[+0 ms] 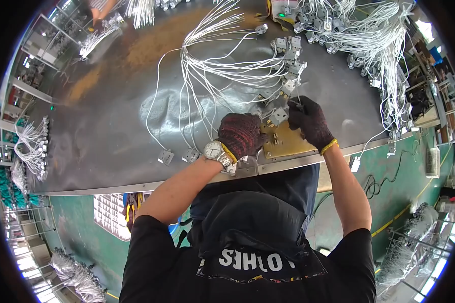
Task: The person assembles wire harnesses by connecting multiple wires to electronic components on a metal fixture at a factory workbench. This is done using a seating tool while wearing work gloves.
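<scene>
Both my hands wear dark red-and-black knit gloves with yellow cuffs. My left hand (241, 134) is curled closed at the left edge of a brass-coloured plate (290, 147); its fingertips and anything in them are hidden. My right hand (308, 120) is closed in a pinch over the plate's right side, around something small that I cannot make out. Between the hands, a small square metal connector (278, 116) sits at the plate's far end. White wires (232, 65) fan out from a gathered bundle to several metal connectors (289, 53) beyond my hands.
More white wire bundles (389, 55) with metal connectors are heaped at the far right, and another bundle (98, 40) lies far left. A loose connector (165, 157) rests near the metal table's front edge (106, 189). One connector (355, 164) hangs over the edge at right.
</scene>
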Action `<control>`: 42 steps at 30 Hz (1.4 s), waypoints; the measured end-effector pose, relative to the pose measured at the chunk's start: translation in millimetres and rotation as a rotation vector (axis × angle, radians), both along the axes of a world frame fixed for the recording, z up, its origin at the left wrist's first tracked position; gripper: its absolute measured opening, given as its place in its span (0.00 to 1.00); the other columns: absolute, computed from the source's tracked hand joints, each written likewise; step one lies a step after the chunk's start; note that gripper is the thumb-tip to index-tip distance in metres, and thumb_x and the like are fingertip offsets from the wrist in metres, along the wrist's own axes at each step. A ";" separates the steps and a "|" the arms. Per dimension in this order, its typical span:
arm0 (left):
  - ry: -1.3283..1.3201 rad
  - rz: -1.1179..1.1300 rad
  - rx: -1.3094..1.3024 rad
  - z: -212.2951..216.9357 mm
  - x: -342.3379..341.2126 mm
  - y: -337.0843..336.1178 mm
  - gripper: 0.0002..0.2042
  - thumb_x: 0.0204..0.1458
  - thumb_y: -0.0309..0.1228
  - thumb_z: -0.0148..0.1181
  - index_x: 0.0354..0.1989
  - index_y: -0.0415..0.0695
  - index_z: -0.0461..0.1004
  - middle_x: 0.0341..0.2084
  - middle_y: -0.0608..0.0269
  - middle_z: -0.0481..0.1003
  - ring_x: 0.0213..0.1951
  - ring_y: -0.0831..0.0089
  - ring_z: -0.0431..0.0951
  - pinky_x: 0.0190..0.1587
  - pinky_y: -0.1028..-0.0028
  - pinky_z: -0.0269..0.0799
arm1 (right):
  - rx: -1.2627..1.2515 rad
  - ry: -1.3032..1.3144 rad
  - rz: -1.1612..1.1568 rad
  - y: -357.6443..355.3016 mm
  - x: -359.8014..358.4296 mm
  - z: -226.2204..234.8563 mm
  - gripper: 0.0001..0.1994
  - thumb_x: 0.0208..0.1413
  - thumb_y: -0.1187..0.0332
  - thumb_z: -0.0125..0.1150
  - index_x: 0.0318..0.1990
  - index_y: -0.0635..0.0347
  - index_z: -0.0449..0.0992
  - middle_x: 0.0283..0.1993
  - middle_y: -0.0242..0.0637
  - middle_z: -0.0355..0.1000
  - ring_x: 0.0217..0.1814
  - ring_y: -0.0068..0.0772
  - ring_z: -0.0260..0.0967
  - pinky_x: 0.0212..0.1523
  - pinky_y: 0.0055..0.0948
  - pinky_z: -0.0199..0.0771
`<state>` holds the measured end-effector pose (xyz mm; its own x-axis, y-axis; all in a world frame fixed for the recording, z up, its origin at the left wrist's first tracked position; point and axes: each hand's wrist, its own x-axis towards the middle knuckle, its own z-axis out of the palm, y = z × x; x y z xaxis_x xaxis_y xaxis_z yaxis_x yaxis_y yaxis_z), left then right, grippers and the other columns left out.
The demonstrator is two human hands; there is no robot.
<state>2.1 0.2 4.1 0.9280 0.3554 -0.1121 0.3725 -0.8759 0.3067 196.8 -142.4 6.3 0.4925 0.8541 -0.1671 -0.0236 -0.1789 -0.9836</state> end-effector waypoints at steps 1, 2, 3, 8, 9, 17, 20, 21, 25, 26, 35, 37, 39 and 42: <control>-0.081 -0.014 0.037 -1.7 -2.5 -2.7 0.23 0.48 0.53 0.69 0.36 0.43 0.79 0.28 0.51 0.81 0.33 0.50 0.82 0.37 0.53 0.76 | 0.031 0.048 -0.010 -4.3 -5.2 2.3 0.12 0.57 0.77 0.60 0.49 0.68 0.74 0.30 0.33 0.71 0.29 0.24 0.71 0.33 0.27 0.75; -0.162 -0.028 0.073 -3.6 -4.5 -4.7 0.22 0.48 0.52 0.69 0.35 0.44 0.80 0.28 0.51 0.81 0.33 0.50 0.82 0.37 0.54 0.76 | 0.026 0.054 -0.012 -6.9 -9.7 4.1 0.12 0.57 0.77 0.60 0.49 0.68 0.74 0.30 0.33 0.71 0.29 0.24 0.71 0.33 0.27 0.75; -0.156 -0.030 0.068 -5.5 -4.7 -3.6 0.22 0.48 0.52 0.69 0.35 0.44 0.80 0.28 0.51 0.81 0.33 0.50 0.82 0.37 0.54 0.76 | 0.053 0.104 -0.054 -8.5 -14.5 5.8 0.12 0.57 0.76 0.60 0.49 0.67 0.74 0.30 0.33 0.72 0.29 0.24 0.71 0.33 0.27 0.74; -0.134 -0.043 -0.059 10.3 -5.3 -5.5 0.19 0.48 0.47 0.70 0.36 0.44 0.80 0.28 0.52 0.81 0.33 0.50 0.82 0.36 0.55 0.77 | 0.088 0.144 -0.110 -24.2 -32.3 -7.0 0.13 0.58 0.76 0.59 0.50 0.67 0.75 0.31 0.34 0.74 0.30 0.24 0.72 0.35 0.26 0.75; -0.125 -0.045 -0.040 5.7 -5.6 -6.5 0.19 0.48 0.47 0.71 0.36 0.43 0.80 0.29 0.51 0.81 0.33 0.50 0.82 0.36 0.54 0.77 | 0.063 0.104 -0.133 -29.2 -37.5 -11.9 0.13 0.59 0.75 0.58 0.51 0.67 0.75 0.32 0.34 0.74 0.30 0.24 0.72 0.34 0.26 0.75; -0.046 -0.103 0.008 5.7 -4.6 -18.1 0.21 0.47 0.49 0.70 0.36 0.42 0.79 0.29 0.51 0.81 0.34 0.49 0.82 0.39 0.54 0.76 | -0.093 0.091 -0.131 -43.2 -61.2 -9.1 0.11 0.61 0.72 0.62 0.49 0.64 0.75 0.28 0.34 0.73 0.24 0.22 0.70 0.24 0.26 0.73; -0.085 -0.163 0.042 3.0 -6.3 -21.7 0.22 0.47 0.50 0.69 0.37 0.42 0.80 0.31 0.51 0.81 0.38 0.51 0.82 0.44 0.55 0.73 | -0.058 0.089 -0.154 -47.0 -61.9 -2.4 0.10 0.61 0.72 0.63 0.48 0.64 0.75 0.28 0.34 0.74 0.24 0.22 0.70 0.23 0.25 0.73; -0.150 -0.161 0.075 1.1 -7.0 -24.0 0.22 0.46 0.50 0.69 0.37 0.42 0.80 0.34 0.51 0.80 0.40 0.51 0.81 0.46 0.55 0.71 | -0.066 0.087 -0.161 -47.3 -62.7 2.2 0.10 0.60 0.73 0.63 0.48 0.64 0.75 0.29 0.34 0.74 0.24 0.22 0.71 0.23 0.25 0.73; -0.135 -0.175 0.056 7.4 2.5 -26.6 0.23 0.43 0.52 0.70 0.39 0.46 0.81 0.40 0.53 0.79 0.46 0.53 0.78 0.52 0.56 0.67 | -0.119 -0.055 -0.114 -47.0 -61.6 12.8 0.10 0.61 0.73 0.64 0.47 0.64 0.75 0.29 0.33 0.74 0.25 0.21 0.72 0.23 0.24 0.73; -0.095 -0.189 0.054 8.0 5.0 -25.6 0.23 0.42 0.53 0.70 0.39 0.47 0.82 0.40 0.53 0.79 0.46 0.53 0.78 0.51 0.56 0.67 | -0.126 -0.058 -0.117 -45.2 -62.5 12.8 0.09 0.61 0.72 0.64 0.47 0.64 0.75 0.28 0.33 0.74 0.25 0.21 0.72 0.23 0.24 0.74; -0.195 -0.082 0.054 -17.8 5.8 -19.7 0.18 0.46 0.54 0.67 0.32 0.52 0.83 0.36 0.57 0.80 0.44 0.54 0.77 0.50 0.56 0.68 | -0.070 -0.595 0.040 -49.8 -69.5 -2.1 0.08 0.64 0.71 0.62 0.48 0.63 0.76 0.28 0.32 0.75 0.26 0.19 0.73 0.26 0.25 0.73; -0.423 -0.089 0.071 -19.7 4.0 -26.1 0.14 0.42 0.48 0.71 0.30 0.52 0.82 0.35 0.53 0.80 0.40 0.53 0.80 0.47 0.55 0.72 | -0.086 -0.436 -0.015 -53.3 -77.3 -2.8 0.07 0.64 0.72 0.61 0.47 0.62 0.77 0.28 0.32 0.75 0.25 0.20 0.73 0.26 0.25 0.73; -0.425 -0.138 -0.017 -16.9 7.2 -30.7 0.16 0.42 0.46 0.71 0.35 0.49 0.82 0.38 0.52 0.80 0.42 0.50 0.80 0.48 0.54 0.73 | -0.034 -0.670 0.020 -61.6 -72.9 -16.3 0.04 0.63 0.73 0.62 0.42 0.62 0.75 0.28 0.32 0.76 0.24 0.20 0.73 0.23 0.27 0.72; -0.497 -0.089 0.137 -29.3 18.1 -45.2 0.19 0.48 0.42 0.64 0.46 0.45 0.78 0.41 0.52 0.79 0.43 0.51 0.78 0.47 0.55 0.71 | -0.102 -0.410 0.001 -61.9 -83.8 -4.9 0.07 0.60 0.74 0.65 0.44 0.62 0.79 0.36 0.44 0.78 0.37 0.35 0.78 0.39 0.34 0.76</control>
<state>20.2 -45.0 -25.2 0.8848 0.2531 0.3913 0.1331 -0.9419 0.3083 113.0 -204.3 1.4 0.5354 0.8436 -0.0411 0.3660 -0.2756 -0.8889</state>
